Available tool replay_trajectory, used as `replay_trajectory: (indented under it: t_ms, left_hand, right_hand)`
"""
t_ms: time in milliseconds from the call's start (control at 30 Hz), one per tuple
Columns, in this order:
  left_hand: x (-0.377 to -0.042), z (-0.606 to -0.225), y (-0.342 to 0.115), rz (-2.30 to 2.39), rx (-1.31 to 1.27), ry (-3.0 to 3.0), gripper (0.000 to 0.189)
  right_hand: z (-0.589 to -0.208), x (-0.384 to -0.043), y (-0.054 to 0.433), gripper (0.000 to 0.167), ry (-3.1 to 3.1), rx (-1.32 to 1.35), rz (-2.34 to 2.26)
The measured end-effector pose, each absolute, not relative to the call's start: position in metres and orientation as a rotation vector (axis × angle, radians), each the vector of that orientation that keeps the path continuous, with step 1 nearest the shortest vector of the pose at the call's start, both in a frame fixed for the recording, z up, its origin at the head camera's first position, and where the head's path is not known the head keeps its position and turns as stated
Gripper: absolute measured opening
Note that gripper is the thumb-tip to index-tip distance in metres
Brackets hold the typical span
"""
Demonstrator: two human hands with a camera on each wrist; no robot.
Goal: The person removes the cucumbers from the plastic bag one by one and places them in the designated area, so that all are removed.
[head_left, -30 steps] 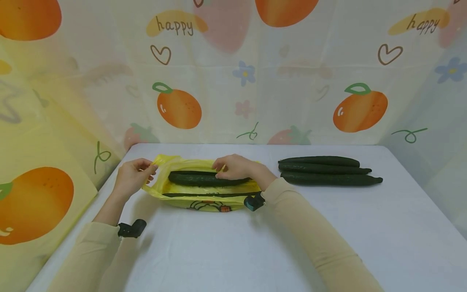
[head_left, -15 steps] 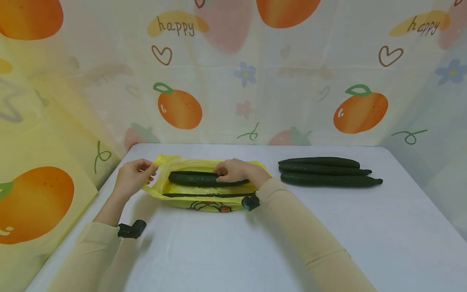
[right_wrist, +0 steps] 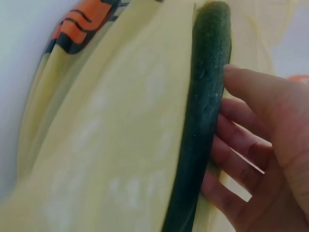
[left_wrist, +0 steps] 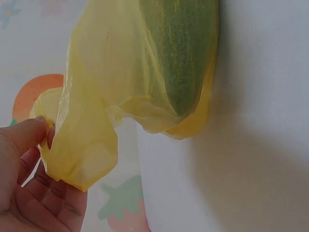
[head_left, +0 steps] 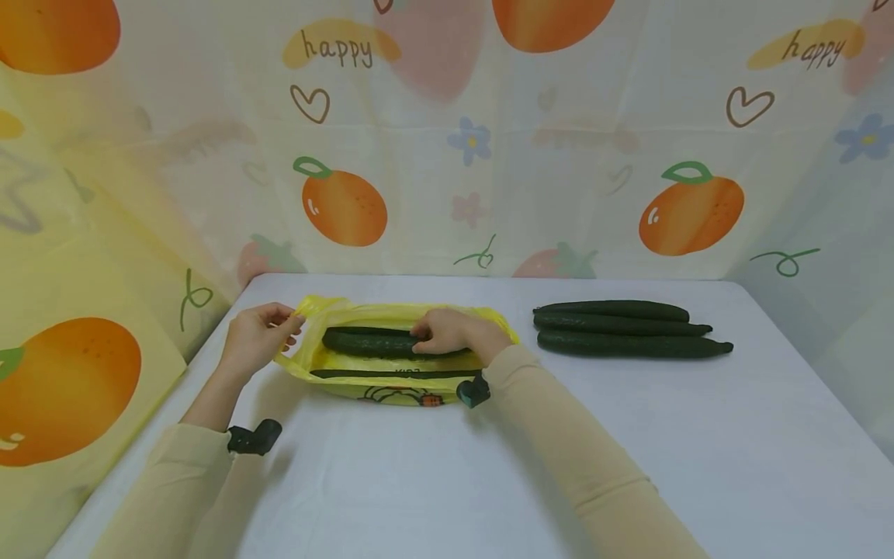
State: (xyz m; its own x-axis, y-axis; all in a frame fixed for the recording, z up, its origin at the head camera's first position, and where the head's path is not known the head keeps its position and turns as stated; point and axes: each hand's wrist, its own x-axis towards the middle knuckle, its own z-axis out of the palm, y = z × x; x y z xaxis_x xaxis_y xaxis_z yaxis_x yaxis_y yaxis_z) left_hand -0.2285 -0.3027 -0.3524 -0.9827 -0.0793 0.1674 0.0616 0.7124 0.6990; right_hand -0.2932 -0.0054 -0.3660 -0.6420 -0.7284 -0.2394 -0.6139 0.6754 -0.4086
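Note:
A yellow plastic bag (head_left: 391, 392) lies on its side with its mouth spread, a printed picture on its front. Inside lies a dark green cucumber (head_left: 366, 342), seen close up as a long cucumber (right_wrist: 205, 96) in the right wrist view. My right hand (head_left: 454, 330) reaches into the bag and holds this cucumber near its right part, thumb and fingertips against it. My left hand (head_left: 258, 341) pinches the bag's left edge; in the left wrist view the thumb and fingers grip the yellow film (left_wrist: 82, 154). A dark strip (head_left: 398, 374) shows along the bag's front rim, mostly covered.
Three cucumbers lie side by side on the right of the white table (head_left: 391, 481): a rear cucumber (head_left: 615, 310), a middle cucumber (head_left: 621, 324) and a front cucumber (head_left: 635, 344). A fruit-printed cloth (head_left: 419, 155) hangs behind the table.
My right hand has slid slightly left along the cucumber and settled lower over it. The left hand keeps its hold on the bag. The three cucumbers outside stay put.

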Motion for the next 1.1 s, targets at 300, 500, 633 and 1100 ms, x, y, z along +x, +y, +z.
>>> replay_trajectory:
  t_ms: [300,500,633,1100]
  left_hand:
    - [-0.227,-0.351,-0.302,-1.129,0.011,-2.731,0.034]
    - [-0.227,-0.351,-0.301,-1.118,0.009,-2.736,0.034]
    - [-0.226,-0.35,-0.3,-1.117,0.012,-2.739,0.033]
    - [-0.227,-0.349,-0.302,-1.122,0.027,-2.747,0.033]
  right_hand:
    - [-0.365,-0.29,-0.011,0.042,2.522,-1.057,-0.282]
    - [-0.37,-0.288,-0.013,0.047,2.534,-1.025,-0.274]
    - [-0.372,-0.286,-0.016,0.047,2.555,-1.011,-0.235]
    - [-0.373,-0.285,-0.025,0.047,2.563,-0.974,-0.069]
